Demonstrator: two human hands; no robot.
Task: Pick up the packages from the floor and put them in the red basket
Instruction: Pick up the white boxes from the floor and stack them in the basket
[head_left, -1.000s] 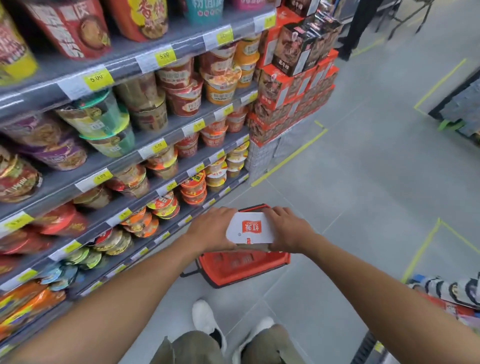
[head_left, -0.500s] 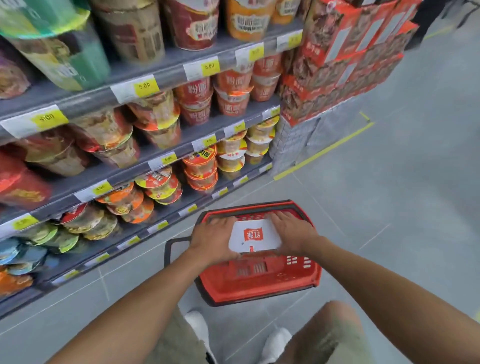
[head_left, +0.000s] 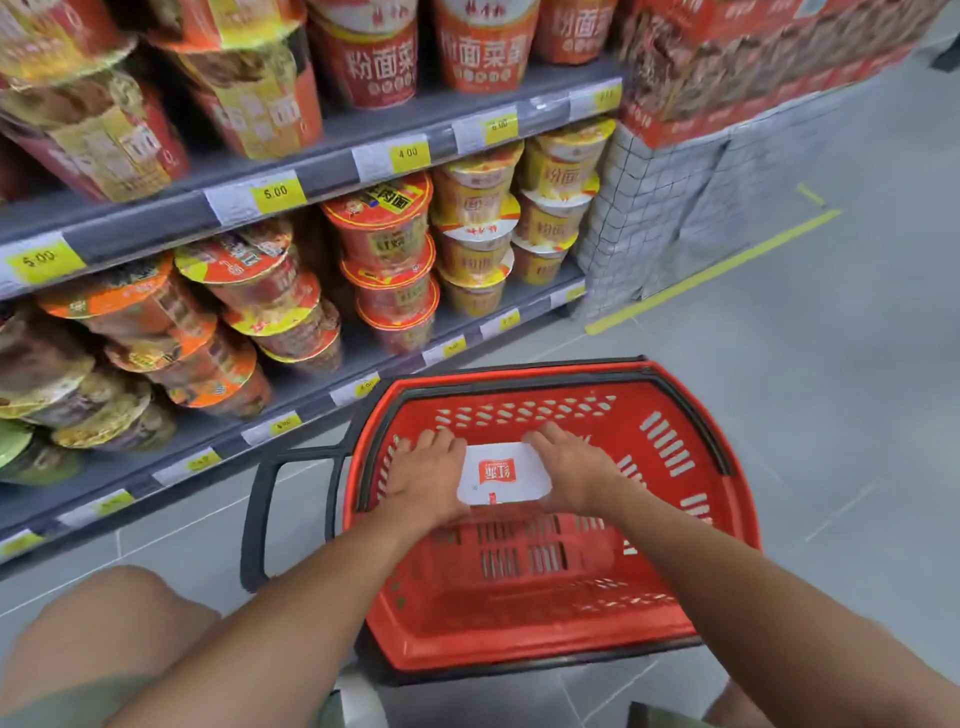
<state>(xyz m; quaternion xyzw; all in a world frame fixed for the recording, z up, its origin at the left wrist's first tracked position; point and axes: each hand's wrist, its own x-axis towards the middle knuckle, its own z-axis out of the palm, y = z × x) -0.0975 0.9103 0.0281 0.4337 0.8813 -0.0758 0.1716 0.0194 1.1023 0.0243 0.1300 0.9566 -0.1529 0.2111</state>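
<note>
A white package (head_left: 503, 474) with a red logo is held flat between both my hands, low inside the red basket (head_left: 685, 613). My left hand (head_left: 427, 475) grips its left end and my right hand (head_left: 574, 470) grips its right end. The basket stands on the grey floor in front of my knees, its black handle (head_left: 260, 512) folded out to the left. I cannot tell whether the package touches the basket's bottom.
Shelves (head_left: 332, 171) stacked with instant noodle bowls run along the left, close to the basket. A stack of red cartons (head_left: 727, 62) on a wrapped pallet stands at the far right of the shelves. Grey floor (head_left: 831, 364) with yellow tape lines lies to the right.
I have crouched down closer to the basket. Both hands have lowered the package from above the rim down into the basket.
</note>
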